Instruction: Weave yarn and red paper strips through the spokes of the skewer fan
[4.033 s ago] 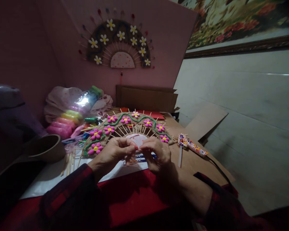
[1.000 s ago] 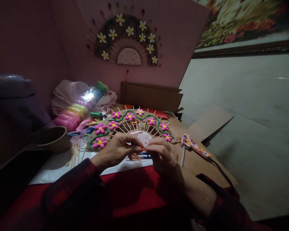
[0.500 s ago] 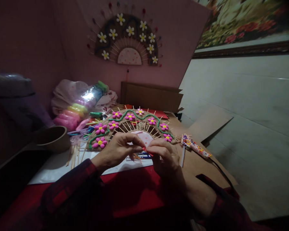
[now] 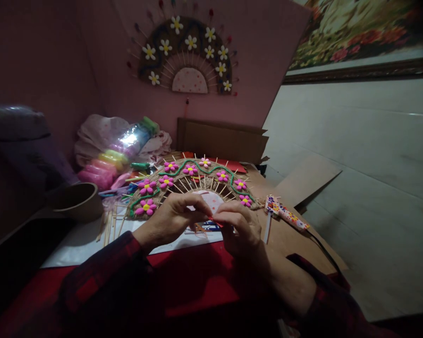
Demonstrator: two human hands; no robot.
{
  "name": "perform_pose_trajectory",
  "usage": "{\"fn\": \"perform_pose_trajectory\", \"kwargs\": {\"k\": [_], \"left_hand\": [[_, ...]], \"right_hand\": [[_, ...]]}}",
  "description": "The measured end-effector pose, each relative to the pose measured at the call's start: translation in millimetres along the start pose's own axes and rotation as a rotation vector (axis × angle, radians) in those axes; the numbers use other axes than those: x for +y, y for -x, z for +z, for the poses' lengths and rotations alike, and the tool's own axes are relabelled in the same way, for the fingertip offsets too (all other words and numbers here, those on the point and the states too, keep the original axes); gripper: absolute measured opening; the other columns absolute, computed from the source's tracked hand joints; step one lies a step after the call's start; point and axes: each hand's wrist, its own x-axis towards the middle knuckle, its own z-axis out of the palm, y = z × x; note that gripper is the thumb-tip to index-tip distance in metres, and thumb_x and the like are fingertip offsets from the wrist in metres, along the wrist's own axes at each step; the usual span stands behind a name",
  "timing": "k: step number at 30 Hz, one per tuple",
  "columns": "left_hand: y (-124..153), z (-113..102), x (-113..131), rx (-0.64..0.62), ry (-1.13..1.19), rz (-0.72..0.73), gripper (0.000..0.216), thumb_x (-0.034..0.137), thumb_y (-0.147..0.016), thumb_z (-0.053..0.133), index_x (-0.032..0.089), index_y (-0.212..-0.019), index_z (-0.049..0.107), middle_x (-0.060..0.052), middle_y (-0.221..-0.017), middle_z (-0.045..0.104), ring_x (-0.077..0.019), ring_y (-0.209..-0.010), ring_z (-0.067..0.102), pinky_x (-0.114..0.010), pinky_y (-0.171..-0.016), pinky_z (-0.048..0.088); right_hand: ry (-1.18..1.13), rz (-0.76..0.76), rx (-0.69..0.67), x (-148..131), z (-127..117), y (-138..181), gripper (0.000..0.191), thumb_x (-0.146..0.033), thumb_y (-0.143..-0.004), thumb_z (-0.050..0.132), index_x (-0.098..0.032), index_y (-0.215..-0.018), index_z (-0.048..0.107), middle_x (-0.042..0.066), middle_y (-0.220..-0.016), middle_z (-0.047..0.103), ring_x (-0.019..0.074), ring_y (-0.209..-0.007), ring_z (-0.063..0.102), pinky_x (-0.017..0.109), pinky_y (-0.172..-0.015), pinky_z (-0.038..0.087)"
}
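Note:
My left hand and my right hand meet fingertip to fingertip above the table's near edge. Both pinch a small piece of red paper, mostly covered by the fingers. Just behind them lies a fan-shaped craft of brown twine with thin sticks, a green wavy cord and pink flowers with yellow centres. Its half-round base is pale with dots and partly hidden by my hands. Under my fingers some blue pens or tools show on the white sheet.
A patterned glue gun with a cord rests on brown board at right. Left are a cardboard ring, loose sticks and bagged coloured clay. Cardboard stands behind; a similar fan hangs on the wall.
My fingertips have shifted slightly on the red paper, and less of it shows between them. Both hands stay in nearly the same place.

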Motion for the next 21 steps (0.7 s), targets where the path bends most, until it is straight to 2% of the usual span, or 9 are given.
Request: {"fn": "perform_pose_trajectory", "kwargs": {"k": [21], "left_hand": [[-0.4, 3.3, -1.4, -0.023, 0.229, -0.113, 0.026, 0.033, -0.067, 0.075, 0.009, -0.073, 0.067, -0.002, -0.062, 0.061, -0.0107, -0.048, 0.057, -0.023, -0.046, 0.049]], "right_hand": [[-0.011, 0.040, -0.006, -2.8, -2.0, 1.9, 0.020, -0.005, -0.082, 0.054, -0.022, -0.092, 0.057, 0.003, -0.083, 0.062, 0.0137, -0.074, 0.062, 0.029, -0.066, 0.054]]}}
